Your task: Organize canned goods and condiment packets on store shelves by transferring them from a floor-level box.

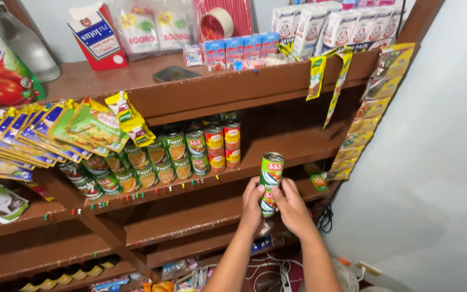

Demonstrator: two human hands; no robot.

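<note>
Both hands were wrapped around a tall green metal can with a red and blue label [271, 181], held upright just right of the frame's centre, in front of the middle shelf. The fingers of the left hand [253, 208] curled around the can's left side and lower half, while the right hand [292, 208] closed on its right side, thumb pressed across the label. Only the can's silver top and upper label showed above the fingertips. Both forearms rose from the bottom edge of the frame, meeting at the can.

Behind the can, to its left, rows of stacked green and red tins [168, 157] filled the brown wooden shelf [277, 146], whose right part lay bare. Further left, overlapping blue and green sachet strips [44, 132] hung from the shelf above. In the upper part of the frame, white and blue cartons [325, 24] stood along the top shelf, with a dark flat phone-like slab [175, 73] lying near its front edge. Yellow sachet strips [363, 113] dangled down the right post beside a pale wall [439, 162].
</note>
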